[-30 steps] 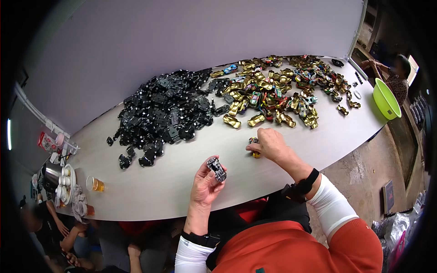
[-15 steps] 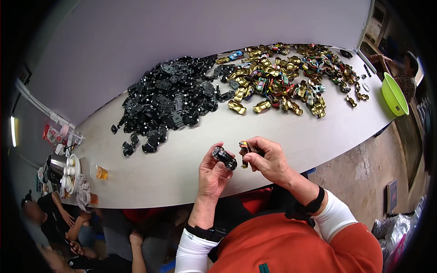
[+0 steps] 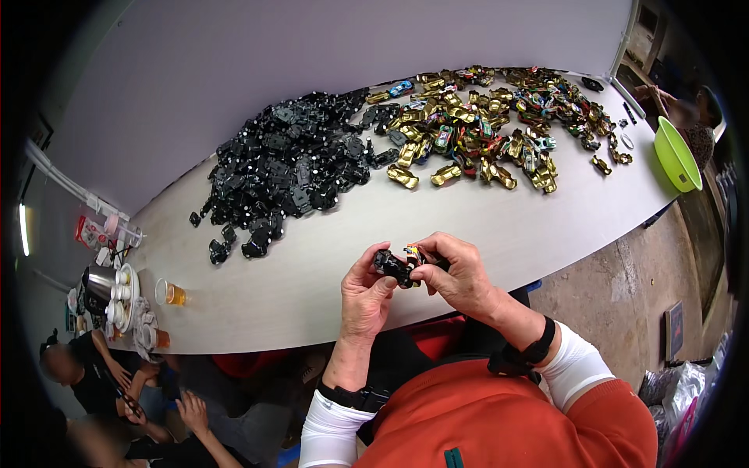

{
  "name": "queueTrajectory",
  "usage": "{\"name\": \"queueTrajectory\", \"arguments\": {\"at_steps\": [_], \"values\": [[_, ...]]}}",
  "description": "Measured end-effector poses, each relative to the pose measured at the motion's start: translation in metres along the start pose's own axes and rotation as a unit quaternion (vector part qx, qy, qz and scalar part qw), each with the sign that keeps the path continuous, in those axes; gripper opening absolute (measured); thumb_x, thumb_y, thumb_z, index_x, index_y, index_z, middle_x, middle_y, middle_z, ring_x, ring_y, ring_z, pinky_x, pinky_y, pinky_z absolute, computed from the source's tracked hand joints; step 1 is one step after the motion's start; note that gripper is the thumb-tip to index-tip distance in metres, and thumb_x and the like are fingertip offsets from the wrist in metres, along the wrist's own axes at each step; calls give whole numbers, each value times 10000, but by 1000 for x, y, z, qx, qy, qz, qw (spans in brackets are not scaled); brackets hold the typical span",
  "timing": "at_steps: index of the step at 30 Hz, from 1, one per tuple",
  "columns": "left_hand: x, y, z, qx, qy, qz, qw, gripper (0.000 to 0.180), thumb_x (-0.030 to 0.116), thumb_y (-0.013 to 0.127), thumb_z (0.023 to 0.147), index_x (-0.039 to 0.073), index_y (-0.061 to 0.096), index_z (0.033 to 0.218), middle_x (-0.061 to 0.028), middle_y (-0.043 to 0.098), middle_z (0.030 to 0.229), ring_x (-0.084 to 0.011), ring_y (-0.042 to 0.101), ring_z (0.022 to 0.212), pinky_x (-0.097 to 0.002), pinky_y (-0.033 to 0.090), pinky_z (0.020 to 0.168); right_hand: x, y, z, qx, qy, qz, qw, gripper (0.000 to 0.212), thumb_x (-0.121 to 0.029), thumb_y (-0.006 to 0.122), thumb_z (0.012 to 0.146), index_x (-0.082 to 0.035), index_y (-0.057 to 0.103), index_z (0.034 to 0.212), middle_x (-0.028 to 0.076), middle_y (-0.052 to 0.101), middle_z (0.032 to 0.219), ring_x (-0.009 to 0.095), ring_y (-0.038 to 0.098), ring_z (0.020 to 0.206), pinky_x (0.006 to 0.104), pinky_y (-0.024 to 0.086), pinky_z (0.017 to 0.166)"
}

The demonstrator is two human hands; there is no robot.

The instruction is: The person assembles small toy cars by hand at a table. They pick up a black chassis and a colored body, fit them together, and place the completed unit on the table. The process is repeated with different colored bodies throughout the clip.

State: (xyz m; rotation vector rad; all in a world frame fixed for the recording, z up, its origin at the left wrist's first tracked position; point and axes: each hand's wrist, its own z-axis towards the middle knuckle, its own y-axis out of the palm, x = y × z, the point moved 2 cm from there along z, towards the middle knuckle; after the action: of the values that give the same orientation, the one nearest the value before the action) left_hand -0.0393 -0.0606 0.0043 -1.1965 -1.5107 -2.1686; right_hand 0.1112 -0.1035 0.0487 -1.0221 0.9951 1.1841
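My left hand grips a black toy car chassis between thumb and fingers. Against its right end, my right hand pinches a small colourful toy car body with gold at its edge. The two parts touch or overlap above the near side of the table; whether they are joined is hidden by my fingers. Beyond my hands lies a large heap of black toy car chassis. To its right spreads a heap of gold and multicoloured car bodies.
A lime-green basin stands at the table's right end. At the left are a cup of amber drink, a tray with white cups and a metal kettle. People sit at the lower left; another person is at the far right.
The toy car body in my right hand has moved left and tilted, meeting the chassis in my left hand. At the lower left, a person's hand has risen.
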Motion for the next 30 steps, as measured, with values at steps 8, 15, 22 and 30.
{"name": "queueTrajectory", "arguments": {"at_steps": [8,15,22,30], "values": [[2,10,-4,23,39,78,996,419,-30,666,748,7,556,1151,-43,592,969,-121,579,846,-232,514,707,-1,5,-4,-5,-102,-50,993,345,-12,701,726,-29,557,1039,86,562,814,132,551,580,257,478,478],[4,9,-5,-1,16,-1,1000,360,-34,669,740,-11,590,1091,-44,549,974,-144,583,859,-241,525,681,-8,6,-8,-36,-145,-105,983,415,-31,709,709,-52,549,1091,83,548,776,178,558,619,286,470,498],[7,13,-12,-15,29,51,998,389,-83,676,705,-6,592,1077,-50,532,991,-165,581,886,-260,533,710,-9,3,-10,-38,-190,-135,972,487,-40,726,672,-86,565,1129,84,543,743,213,563,623,311,473,528],[9,20,-19,-1,80,57,995,378,-88,698,678,-10,605,1035,-45,547,971,-163,582,896,-270,519,779,-17,0,-15,-8,-233,-134,963,477,-81,745,658,-68,579,1105,82,555,739,211,569,616,308,475,524]]}}
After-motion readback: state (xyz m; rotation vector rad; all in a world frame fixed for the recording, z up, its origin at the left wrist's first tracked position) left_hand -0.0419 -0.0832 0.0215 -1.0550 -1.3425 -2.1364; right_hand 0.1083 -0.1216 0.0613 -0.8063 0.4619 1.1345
